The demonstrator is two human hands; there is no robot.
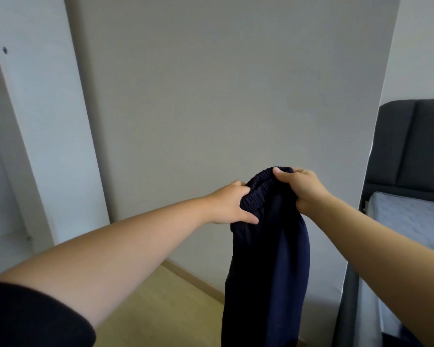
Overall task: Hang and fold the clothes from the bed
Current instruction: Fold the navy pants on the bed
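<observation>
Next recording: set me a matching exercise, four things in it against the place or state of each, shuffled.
1. navy-blue fabric trousers with elastic waistband
2. dark grey padded headboard
3. pale quilted mattress
4. light wooden floor

A. upright at the far right
B. hanging, waistband in the grip of left hand and right hand
C. bottom, under the grey wall
D. flat, below the headboard

Pairs: 1-B, 2-A, 3-D, 4-C

Your left hand (229, 205) and right hand (302, 187) grip the elastic waistband of dark navy fabric trousers (268, 259), hanging centre frame.
</observation>
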